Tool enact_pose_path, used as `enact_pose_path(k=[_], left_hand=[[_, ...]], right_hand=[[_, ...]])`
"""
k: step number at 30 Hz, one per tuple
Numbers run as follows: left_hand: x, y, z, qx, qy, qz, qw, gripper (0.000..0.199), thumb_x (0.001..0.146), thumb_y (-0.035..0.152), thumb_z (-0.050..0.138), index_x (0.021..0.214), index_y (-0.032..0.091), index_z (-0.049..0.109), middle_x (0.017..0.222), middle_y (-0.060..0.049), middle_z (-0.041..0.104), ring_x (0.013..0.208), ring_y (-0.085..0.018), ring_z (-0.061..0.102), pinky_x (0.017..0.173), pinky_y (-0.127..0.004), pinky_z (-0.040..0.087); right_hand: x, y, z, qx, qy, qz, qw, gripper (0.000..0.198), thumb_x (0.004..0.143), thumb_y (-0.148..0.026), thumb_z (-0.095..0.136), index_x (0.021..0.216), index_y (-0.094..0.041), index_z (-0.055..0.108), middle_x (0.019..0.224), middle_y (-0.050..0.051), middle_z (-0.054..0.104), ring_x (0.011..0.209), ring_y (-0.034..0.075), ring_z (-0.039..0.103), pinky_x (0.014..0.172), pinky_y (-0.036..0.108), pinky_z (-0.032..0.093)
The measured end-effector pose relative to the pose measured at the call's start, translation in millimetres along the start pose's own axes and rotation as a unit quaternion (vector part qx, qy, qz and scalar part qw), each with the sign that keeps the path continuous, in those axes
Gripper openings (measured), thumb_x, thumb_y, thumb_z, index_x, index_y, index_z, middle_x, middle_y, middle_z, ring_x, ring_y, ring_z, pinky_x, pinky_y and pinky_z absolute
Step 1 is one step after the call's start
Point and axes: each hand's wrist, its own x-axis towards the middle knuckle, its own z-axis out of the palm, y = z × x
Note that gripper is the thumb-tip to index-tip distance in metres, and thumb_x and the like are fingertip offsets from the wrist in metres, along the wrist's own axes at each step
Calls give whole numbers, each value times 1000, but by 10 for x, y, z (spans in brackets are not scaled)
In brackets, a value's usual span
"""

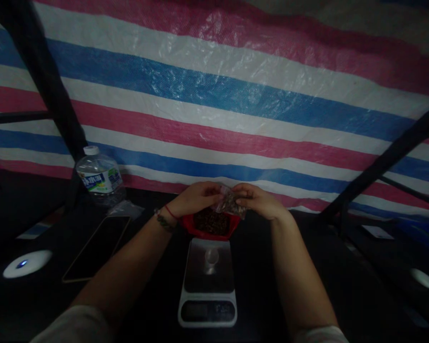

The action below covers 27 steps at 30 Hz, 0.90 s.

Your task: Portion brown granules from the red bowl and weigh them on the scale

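Between my two hands is a small clear plastic bag (229, 202) with brownish bits in it. My left hand (199, 197) pinches its left edge, and my right hand (255, 199) grips its right side. Just below the bag sits a red container (214, 237) filled with dark brown, grain-like pieces; my left wrist passes close to its left rim. In front of the container lies a white digital scale (208, 296) with a dark metal platform. A small clear round cup (211, 257) appears to stand on that platform. The scale's display is too dim to read.
At the left stand a large clear plastic bottle (100, 176) and a crumpled clear bag (127, 209). A phone (98, 247) and a white oval device (27, 264) with a lit spot lie nearer. Dark frame posts (50, 90) flank a striped tarp (214, 100) behind the black table.
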Motion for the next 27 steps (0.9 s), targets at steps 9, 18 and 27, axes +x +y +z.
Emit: enact_pose_path(k=[9, 18, 27], left_hand=[[-76, -152, 12, -106, -16, -135, 985, 25, 79, 37, 62, 81, 12, 62, 69, -2, 66, 58, -11, 60, 56, -21, 44], [-53, -332, 184, -77, -26, -163, 983, 30, 75, 42, 65, 77, 12, 63, 67, -1, 65, 57, -11, 58, 53, -21, 42], [-39, -395, 256, -58, -54, -146, 986, 31, 77, 44, 63, 77, 13, 62, 68, -4, 67, 58, -12, 60, 54, -21, 44]], right_hand=[[76, 108, 275, -212, 194, -54, 956, 12, 83, -29, 57, 83, -17, 61, 80, 2, 63, 74, 14, 57, 67, 27, 44], [-72, 128, 646, -385, 63, 18, 920, 28, 78, -45, 66, 82, -18, 66, 75, 2, 66, 63, 13, 56, 55, 23, 34], [-61, 226, 506, -309, 2, 25, 951, 17, 84, -23, 54, 84, -17, 70, 77, 2, 70, 64, 12, 59, 59, 22, 40]])
